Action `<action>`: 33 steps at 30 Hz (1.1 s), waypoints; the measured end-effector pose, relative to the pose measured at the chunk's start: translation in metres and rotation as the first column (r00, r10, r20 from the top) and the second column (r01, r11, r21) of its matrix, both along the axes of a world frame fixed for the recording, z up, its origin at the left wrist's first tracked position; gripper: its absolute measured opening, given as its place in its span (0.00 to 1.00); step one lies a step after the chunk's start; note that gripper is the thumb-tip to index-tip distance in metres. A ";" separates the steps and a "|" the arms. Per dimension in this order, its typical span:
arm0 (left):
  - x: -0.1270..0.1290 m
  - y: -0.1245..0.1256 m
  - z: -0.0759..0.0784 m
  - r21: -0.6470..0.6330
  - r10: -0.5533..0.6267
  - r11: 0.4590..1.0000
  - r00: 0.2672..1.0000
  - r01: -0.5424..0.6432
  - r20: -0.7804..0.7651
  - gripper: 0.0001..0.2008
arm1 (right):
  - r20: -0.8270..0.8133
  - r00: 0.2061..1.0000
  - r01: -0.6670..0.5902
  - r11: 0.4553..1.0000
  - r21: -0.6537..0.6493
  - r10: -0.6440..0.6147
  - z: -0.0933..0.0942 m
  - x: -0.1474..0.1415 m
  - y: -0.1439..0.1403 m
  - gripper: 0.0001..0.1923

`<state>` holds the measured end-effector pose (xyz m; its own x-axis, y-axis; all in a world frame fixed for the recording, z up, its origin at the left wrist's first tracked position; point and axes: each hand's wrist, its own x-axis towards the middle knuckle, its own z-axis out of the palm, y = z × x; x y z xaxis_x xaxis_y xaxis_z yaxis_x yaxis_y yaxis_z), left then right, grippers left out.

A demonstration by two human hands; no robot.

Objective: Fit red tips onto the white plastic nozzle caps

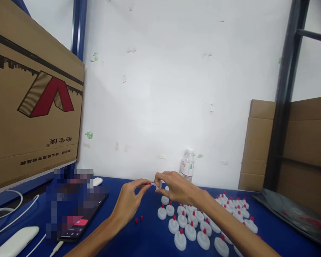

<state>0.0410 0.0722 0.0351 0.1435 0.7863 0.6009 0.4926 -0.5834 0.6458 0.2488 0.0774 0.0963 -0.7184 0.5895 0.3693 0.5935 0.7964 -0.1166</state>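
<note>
Fingertips of my left hand (128,200) are pinched on a small red tip cap, which is mostly hidden by the fingers. My right hand (178,187) grips a white nozzle lid (158,184) between thumb and fingers. The hands meet above the blue table (117,235), with the red cap at the lid's spout; whether it is seated on the spout I cannot tell. Two loose red caps (136,221) lie below my left hand. Under and beside my right forearm stand many white lids (190,232), most of them with red tips pointing up.
A phone (82,217) with a cable and a white power bank (21,242) lie at the left. Behind my right hand a plastic bottle (187,165) stands by the wall. A large cardboard box (34,135) is at left, a grey plastic bag (289,210) at right.
</note>
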 end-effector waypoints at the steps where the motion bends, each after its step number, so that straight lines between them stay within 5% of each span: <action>1: 0.000 0.000 0.000 -0.004 -0.011 1.000 1.000 0.011 0.001 0.14 | 0.008 1.000 -0.009 1.000 0.000 0.009 0.000 0.000 -0.001 0.04; 12: -0.009 0.004 0.001 0.009 -0.021 1.000 0.980 0.023 -0.197 0.18 | 0.130 0.983 -0.140 0.985 0.101 0.126 -0.007 -0.015 -0.006 0.18; 17: -0.012 0.004 0.002 -0.010 -0.043 0.999 0.970 0.042 -0.241 0.19 | 0.176 0.981 -0.098 0.993 0.072 0.084 -0.010 -0.018 -0.009 0.24; 21: -0.012 0.006 0.009 -0.009 -0.030 1.000 0.965 0.028 -0.260 0.17 | 0.066 0.994 -0.087 0.996 0.010 0.086 -0.007 -0.014 -0.004 0.12; 23: -0.014 0.008 0.012 0.004 0.028 1.000 0.964 -0.028 -0.265 0.16 | -0.007 0.999 -0.033 0.999 0.019 0.034 -0.004 -0.008 0.003 0.06; 28: -0.021 0.017 0.003 0.010 0.060 0.998 0.929 -0.061 -0.366 0.11 | 0.010 0.970 0.241 0.968 0.072 -0.242 -0.011 0.014 0.035 0.24; 33: -0.021 0.019 -0.013 -0.032 0.001 0.999 0.859 -0.019 -0.512 0.11 | 0.141 0.935 0.330 0.944 0.001 -0.327 -0.037 0.029 0.060 0.34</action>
